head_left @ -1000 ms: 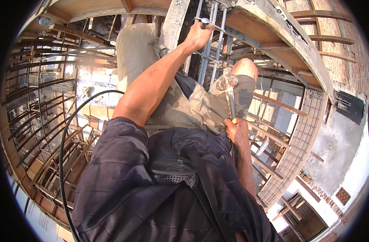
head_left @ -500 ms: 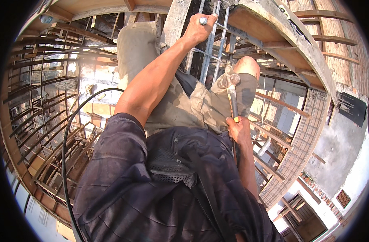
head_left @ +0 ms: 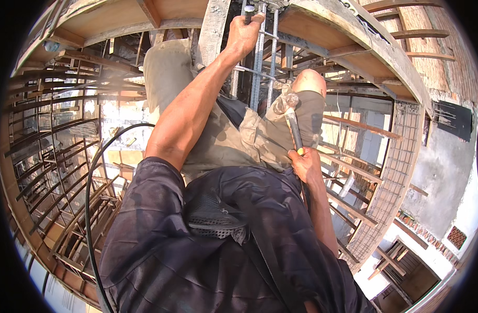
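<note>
- Left grip [head_left: 243, 35]: clamped round a rod [head_left: 248, 14], blunt end showing above the fist; rebar [head_left: 258, 68] alongside.
- Right grip [head_left: 306, 164]: clamped on a hammer [head_left: 294, 128], handle running forward, slightly left.
- Hammer head [head_left: 286, 103]: over the right thigh [head_left: 311, 117], well apart from the rod, rightward and nearer the body.
</note>
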Demonstrator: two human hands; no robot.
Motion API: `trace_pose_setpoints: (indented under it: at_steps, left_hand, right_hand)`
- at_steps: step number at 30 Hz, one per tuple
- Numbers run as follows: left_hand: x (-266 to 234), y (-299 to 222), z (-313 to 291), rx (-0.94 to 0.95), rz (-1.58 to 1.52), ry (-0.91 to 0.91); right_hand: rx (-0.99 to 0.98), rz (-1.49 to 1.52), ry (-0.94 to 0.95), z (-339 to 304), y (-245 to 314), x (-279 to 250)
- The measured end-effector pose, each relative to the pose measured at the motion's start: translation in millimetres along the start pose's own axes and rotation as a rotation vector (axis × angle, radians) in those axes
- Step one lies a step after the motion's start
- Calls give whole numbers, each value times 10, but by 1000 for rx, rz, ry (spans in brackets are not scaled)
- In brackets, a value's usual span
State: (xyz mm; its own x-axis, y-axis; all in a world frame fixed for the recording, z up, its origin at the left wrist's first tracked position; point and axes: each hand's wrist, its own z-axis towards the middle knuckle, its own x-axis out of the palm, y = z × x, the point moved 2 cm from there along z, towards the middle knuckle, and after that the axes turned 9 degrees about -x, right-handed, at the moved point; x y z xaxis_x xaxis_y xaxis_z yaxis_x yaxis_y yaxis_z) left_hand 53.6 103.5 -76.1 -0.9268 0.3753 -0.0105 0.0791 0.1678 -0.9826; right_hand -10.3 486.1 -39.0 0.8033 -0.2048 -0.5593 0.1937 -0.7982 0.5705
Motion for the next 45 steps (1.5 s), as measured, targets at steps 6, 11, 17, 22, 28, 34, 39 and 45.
trace_pose_setpoints:
  at_steps: [6,11,17,22,28,34,39,45]
  left_hand:
    - [-237,-1372,-395,312,-252,50]
    - [-275,-2264,-658,483,-377,105]
    - [-359,-2672,-1037,665,-243,104]
    - [-366,-2552,-974,542,-223,187]
    - [-319,-1537,-224,329,-262,319]
    - [-377,-867,-101,340,-112,76]
    - [-334,-821,-62,596,-289,-11]
    - [-495,-624,139,329,-120,167]
  right_hand:
    - [43,153,11,-45,96,-10]
    - [57,247,17,-54,113,-12]
    - [60,264,59,-93,175,-41]
    - [33,268,57,-90,196,-33]
    - [48,224,50,-100,214,-36]
    - [20,205,35,-129,236,-29]
    - [-63,153,-52,-236,369,-78]
    - [-370,182,-157,-557,1676,-481]
